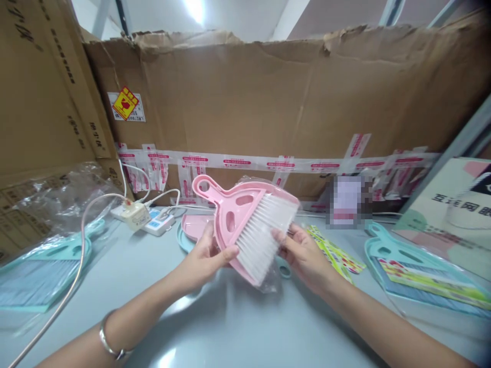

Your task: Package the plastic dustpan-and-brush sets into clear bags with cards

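Observation:
A pink dustpan point(273, 190) with a small pink brush point(256, 225) nested in it is held up over the table, tilted, its handles up and to the left. The brush has white bristles, and clear plastic film shows around the set's edges. My left hand point(215, 253) grips the left side of the set, thumb across the front. On the right edge, my right hand point(297, 250) pinches the bristle side between thumb and fingers. Behind the set, another pink dustpan point(194, 226) and a teal piece point(184, 241) lie on the table, partly hidden.
Teal dustpan sets point(65, 255) point(378, 245) lie at left and right. Green-yellow printed strips point(333, 253) rest right of centre. A power strip point(159, 225) with a cable point(82, 240) stands left. Cardboard point(238, 102) walls the back; a printed bag point(452, 204) leans right.

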Tool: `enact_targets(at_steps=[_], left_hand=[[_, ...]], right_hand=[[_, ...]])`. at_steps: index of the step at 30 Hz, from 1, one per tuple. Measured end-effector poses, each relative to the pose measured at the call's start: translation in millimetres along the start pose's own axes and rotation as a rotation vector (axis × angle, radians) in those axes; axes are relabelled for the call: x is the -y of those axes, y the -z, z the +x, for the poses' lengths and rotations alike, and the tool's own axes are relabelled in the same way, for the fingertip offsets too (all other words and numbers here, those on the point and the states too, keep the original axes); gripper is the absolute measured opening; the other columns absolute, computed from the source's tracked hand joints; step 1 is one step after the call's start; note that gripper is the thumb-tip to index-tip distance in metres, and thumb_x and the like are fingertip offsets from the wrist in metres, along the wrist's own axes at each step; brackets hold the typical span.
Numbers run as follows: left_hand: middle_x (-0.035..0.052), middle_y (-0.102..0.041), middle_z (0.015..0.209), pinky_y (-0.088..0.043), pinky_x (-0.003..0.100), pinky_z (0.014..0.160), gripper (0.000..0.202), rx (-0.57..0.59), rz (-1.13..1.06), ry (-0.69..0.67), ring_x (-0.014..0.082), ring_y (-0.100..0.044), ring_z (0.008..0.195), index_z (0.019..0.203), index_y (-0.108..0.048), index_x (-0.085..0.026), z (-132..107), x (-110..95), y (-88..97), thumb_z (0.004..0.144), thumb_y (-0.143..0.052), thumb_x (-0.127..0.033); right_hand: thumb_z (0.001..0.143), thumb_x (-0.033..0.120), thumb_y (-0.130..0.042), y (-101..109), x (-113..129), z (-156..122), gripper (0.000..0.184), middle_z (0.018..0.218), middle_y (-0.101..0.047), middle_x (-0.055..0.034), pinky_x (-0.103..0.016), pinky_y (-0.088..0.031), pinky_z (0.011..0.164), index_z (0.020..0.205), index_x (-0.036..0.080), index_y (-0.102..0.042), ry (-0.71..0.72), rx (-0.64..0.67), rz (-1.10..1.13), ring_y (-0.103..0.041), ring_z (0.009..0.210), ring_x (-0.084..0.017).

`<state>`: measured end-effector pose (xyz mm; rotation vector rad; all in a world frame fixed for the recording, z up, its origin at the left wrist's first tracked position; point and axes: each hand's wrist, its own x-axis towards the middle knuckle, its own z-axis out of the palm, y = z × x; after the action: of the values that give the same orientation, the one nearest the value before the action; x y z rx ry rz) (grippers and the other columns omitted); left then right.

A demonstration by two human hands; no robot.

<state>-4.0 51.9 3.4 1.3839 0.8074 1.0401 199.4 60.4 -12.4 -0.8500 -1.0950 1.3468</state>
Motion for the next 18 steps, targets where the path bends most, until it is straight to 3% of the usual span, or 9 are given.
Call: enact_targets(at_steps=[3, 6, 8, 10, 12, 15, 17, 18], left_hand=[[0.0037, -0.067, 0.084, -0.052, 0.023, 0.061, 0.047, -0.143, -0.018, -0.060, 0.0144, -0.063, 0.072, 0.113, -0.055, -0.022, 4.2, -0.9, 6.6, 0.074, -0.063, -0.046], [-0.0026, -0.058, 0.054, -0.045, 0.021, 0.044, 0.037, -0.237, -0.062, -0.051, 0.0101, -0.053, 0.045, 0.094, -0.062, -0.016, 12.2, -0.6, 14.0, 0.075, -0.061, -0.047], [-0.0029, -0.057, 0.052, -0.044, 0.021, 0.044, 0.034, -0.327, -0.093, -0.093, 0.0100, -0.053, 0.044, 0.085, -0.062, -0.013, 18.1, -4.3, 23.4, 0.072, -0.064, -0.044], [-0.0005, -0.062, 0.059, -0.046, 0.022, 0.049, 0.030, -0.497, -0.118, -0.183, 0.0115, -0.057, 0.052, 0.083, -0.061, -0.012, 23.2, -16.5, 42.5, 0.073, -0.064, -0.041], [0.0000, -0.063, 0.061, -0.046, 0.022, 0.051, 0.025, -0.722, -0.082, -0.295, 0.0107, -0.058, 0.055, 0.082, -0.059, -0.011, 26.0, -39.8, 74.8, 0.080, -0.057, -0.035], [-0.0086, -0.047, 0.046, -0.027, 0.016, 0.036, 0.021, -1.273, 0.076, -0.492, 0.0035, -0.035, 0.034, 0.075, -0.048, -0.013, 22.4, -86.1, 143.3, 0.090, -0.035, -0.021], [-0.0092, -0.042, 0.046, -0.027, 0.017, 0.035, 0.018, -1.536, 0.115, -0.482, 0.0054, -0.034, 0.034, 0.072, -0.040, -0.016, 14.3, -109.2, 191.8, 0.087, -0.032, -0.010], [-0.0097, -0.041, 0.049, -0.032, 0.018, 0.038, 0.019, -1.754, 0.161, -0.481, 0.0067, -0.040, 0.038, 0.072, -0.036, -0.018, 8.7, -114.5, 213.7, 0.080, -0.040, -0.002]], right_hand=[[0.063, 0.039, -0.076, 0.3, -0.7, -3.0, 0.039, 0.089, -0.071, -0.0040, -0.028, -0.053, 0.062, 0.093, 0.020, -0.061, -0.078, 0.000, 0.052, -0.067, 0.074, -0.018], [0.062, 0.039, -0.076, 0.0, 1.8, -5.2, 0.038, 0.084, -0.072, -0.0042, -0.027, -0.052, 0.057, 0.091, 0.019, -0.062, -0.118, 0.021, 0.028, -0.067, 0.069, -0.018], [0.061, 0.040, -0.077, 0.0, 4.2, -5.9, 0.039, 0.082, -0.072, -0.0042, -0.026, -0.052, 0.057, 0.090, 0.019, -0.063, -0.117, 0.021, 0.004, -0.067, 0.068, -0.018], [0.059, 0.039, -0.078, 1.3, 6.6, -5.3, 0.040, 0.082, -0.072, -0.0039, -0.026, -0.052, 0.059, 0.090, 0.019, -0.063, -0.103, -0.006, 0.003, -0.067, 0.069, -0.017], [0.058, 0.037, -0.078, 3.8, 8.6, -3.5, 0.040, 0.084, -0.072, -0.0038, -0.025, -0.052, 0.061, 0.091, 0.019, -0.064, -0.101, -0.026, 0.025, -0.067, 0.071, -0.017], [0.060, 0.035, -0.077, 7.2, 10.6, -0.5, 0.038, 0.088, -0.072, -0.0047, -0.024, -0.052, 0.062, 0.092, 0.019, -0.065, -0.132, -0.017, 0.029, -0.067, 0.074, -0.017], [0.061, 0.035, -0.076, 7.2, 11.2, -0.1, 0.039, 0.090, -0.072, -0.0057, -0.027, -0.052, 0.064, 0.094, 0.019, -0.065, -0.146, -0.013, 0.014, -0.067, 0.076, -0.019], [0.061, 0.036, -0.076, 6.5, 11.3, -0.5, 0.040, 0.092, -0.072, -0.0061, -0.029, -0.053, 0.065, 0.095, 0.019, -0.065, -0.147, -0.010, 0.008, -0.067, 0.077, -0.020]])
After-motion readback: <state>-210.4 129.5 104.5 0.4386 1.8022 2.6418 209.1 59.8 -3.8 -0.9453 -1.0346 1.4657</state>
